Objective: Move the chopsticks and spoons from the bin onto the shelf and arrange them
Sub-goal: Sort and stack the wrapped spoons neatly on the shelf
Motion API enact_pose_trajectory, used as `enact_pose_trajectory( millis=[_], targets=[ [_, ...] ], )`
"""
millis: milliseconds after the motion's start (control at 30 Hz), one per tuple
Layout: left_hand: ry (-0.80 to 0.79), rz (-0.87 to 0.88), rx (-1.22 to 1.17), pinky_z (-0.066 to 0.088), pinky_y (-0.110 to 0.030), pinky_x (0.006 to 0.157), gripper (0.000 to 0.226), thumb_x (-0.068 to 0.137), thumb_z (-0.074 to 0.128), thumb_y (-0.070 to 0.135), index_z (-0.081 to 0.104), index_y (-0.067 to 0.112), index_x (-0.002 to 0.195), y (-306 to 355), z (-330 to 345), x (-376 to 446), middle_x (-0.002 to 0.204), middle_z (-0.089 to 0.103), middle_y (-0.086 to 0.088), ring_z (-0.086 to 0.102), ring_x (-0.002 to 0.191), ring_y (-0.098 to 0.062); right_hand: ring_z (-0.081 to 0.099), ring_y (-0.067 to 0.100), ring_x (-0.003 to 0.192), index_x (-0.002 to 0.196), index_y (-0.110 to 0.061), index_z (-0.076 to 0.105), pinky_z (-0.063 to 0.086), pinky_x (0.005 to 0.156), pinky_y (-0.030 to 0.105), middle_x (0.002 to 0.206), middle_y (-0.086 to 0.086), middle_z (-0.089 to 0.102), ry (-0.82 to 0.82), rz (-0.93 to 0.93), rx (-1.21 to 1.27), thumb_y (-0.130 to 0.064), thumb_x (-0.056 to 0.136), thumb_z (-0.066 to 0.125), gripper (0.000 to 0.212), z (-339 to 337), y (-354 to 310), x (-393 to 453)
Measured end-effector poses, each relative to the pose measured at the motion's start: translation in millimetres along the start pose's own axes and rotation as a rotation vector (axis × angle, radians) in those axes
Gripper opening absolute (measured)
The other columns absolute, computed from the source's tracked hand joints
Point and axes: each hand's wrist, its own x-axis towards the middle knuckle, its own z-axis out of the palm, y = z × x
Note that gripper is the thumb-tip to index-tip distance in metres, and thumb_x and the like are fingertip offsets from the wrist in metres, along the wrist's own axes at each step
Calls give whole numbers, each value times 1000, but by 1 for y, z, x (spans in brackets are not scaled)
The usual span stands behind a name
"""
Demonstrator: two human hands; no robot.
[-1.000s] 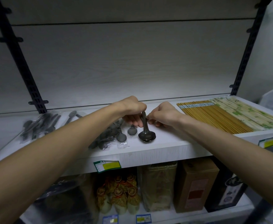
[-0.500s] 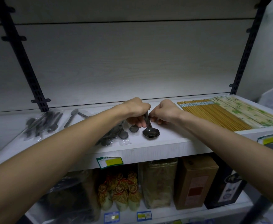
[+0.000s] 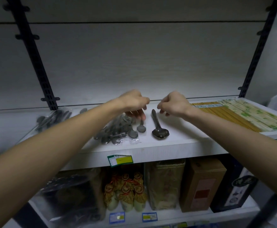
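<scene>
A stack of bare metal spoons point(image 3: 160, 133) lies on the white shelf point(image 3: 175, 146), bowls toward me, with no hand on it. My right hand point(image 3: 174, 102) hovers just right of the handles, fingers loosely curled and holding nothing. My left hand point(image 3: 134, 102) hangs over a heap of plastic-wrapped spoons point(image 3: 116, 130), its fingertips down by the handle of one small wrapped spoon point(image 3: 141, 128). Yellow chopsticks point(image 3: 224, 116) and green-wrapped chopsticks point(image 3: 252, 116) lie in rows at the shelf's right end. No bin is in view.
Another bag of spoons point(image 3: 52, 118) sits at the shelf's left end. Black slotted uprights point(image 3: 36, 60) flank the back panel. A price tag point(image 3: 119, 160) hangs on the shelf edge. Boxes point(image 3: 201, 185) and wrapped bottles point(image 3: 126, 191) fill the lower shelf.
Both hands held the stacked spoons by the handles and have let go and lifted. The stack now lies flat on the shelf, and my left hand has shifted left over the wrapped spoons.
</scene>
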Motion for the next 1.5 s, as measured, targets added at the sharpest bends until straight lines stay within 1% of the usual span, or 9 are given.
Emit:
enact_pose_trajectory(
  millis=[133,333,567,700,800,900,1167,1333,1500],
  targets=[
    [181,29,153,57,-27,62,30,94,52,34,71,11,97,-30,-44,-6,79,78,-1,72,69,-15,72,17,75,87,-17,80,60,81,38,77,-3,77,-19,-162,-111,-22,85,64,17,1,-37,3],
    [173,-56,464,57,-39,89,37,89,63,50,76,19,103,-93,-76,-30,101,75,-3,69,92,-25,71,18,59,95,-4,73,55,54,24,81,5,78,-361,-89,-232,-36,88,70,32,36,-89,0],
    [149,-144,343,55,-36,85,35,91,63,57,73,24,98,-148,-83,-44,91,73,1,67,89,-21,75,29,65,92,0,71,64,65,42,82,15,75,-382,-65,-149,-37,83,72,37,87,-116,6],
    [251,-109,197,53,-33,75,18,93,65,36,74,26,82,-168,-88,-51,78,73,2,67,78,-21,74,28,76,92,-6,74,61,62,32,86,11,74,-375,-112,-182,-44,80,74,40,99,-122,15],
    [458,-151,112,56,-35,85,14,90,66,30,77,24,84,-180,-103,-54,87,76,3,69,87,-19,70,32,88,93,-8,74,56,71,33,95,12,74,-201,-185,-299,-41,86,67,34,104,-130,19],
    [484,-252,86,57,-40,89,17,87,63,20,79,13,88,-195,-119,-53,89,76,-4,69,92,-23,67,31,97,99,-14,76,54,79,32,100,8,74,-63,-303,-315,-33,86,65,25,116,-149,19],
    [453,-305,65,53,-39,95,16,87,74,34,79,18,86,-229,-120,-51,96,75,-1,66,98,-21,67,25,92,96,-17,77,51,75,27,97,4,73,-251,-321,-327,-38,80,73,27,168,-185,25],
    [758,-385,60,52,-32,78,11,86,66,30,75,25,82,-241,-117,-59,91,75,6,67,93,-21,68,24,87,86,-18,78,49,69,26,87,1,74,-148,-344,-206,-34,80,72,18,174,-206,33],
    [725,-537,-65,52,-40,91,28,77,71,49,65,22,76,-252,-122,-60,100,71,-5,63,103,-31,64,21,77,73,-15,62,44,60,28,80,2,67,-368,-244,-222,-58,78,71,45,189,-220,34]
  ],
)
